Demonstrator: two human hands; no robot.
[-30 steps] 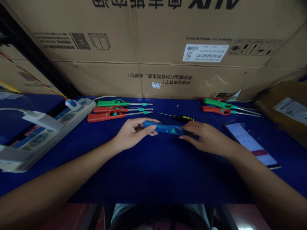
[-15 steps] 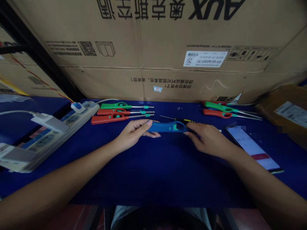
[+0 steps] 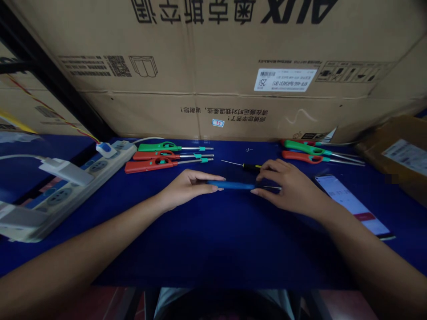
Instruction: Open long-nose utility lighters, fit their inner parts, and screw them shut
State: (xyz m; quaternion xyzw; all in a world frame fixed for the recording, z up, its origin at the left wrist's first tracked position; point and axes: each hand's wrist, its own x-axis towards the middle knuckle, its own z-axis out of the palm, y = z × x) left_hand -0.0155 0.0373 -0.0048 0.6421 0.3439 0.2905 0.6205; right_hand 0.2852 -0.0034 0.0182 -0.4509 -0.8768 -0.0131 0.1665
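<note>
A blue long-necked lighter [image 3: 233,185] is held level between both hands, its narrow edge turned toward me and slightly blurred. My left hand [image 3: 190,186] grips its left end between thumb and fingers. At the other end, my right hand [image 3: 282,184] pinches the lighter where the handle meets the metal neck; part of that neck shows under the palm. Just behind the right fingers lies a screwdriver [image 3: 250,167] with a black and yellow handle, its thin shaft pointing left. The right fingers cover part of its handle.
Several lighters lie at the back left, among them a red lighter [image 3: 151,165]; more, including an orange-red lighter [image 3: 303,156], lie at the back right. A phone [image 3: 353,204] rests at right. A power strip [image 3: 66,189] with plugs runs along the left. Cardboard box [image 3: 200,62] stands behind.
The blue lighter has rolled from showing its broad side and trigger opening to showing its thin edge. The right fingers have shifted around its end. More of the screwdriver shaft's base shows.
</note>
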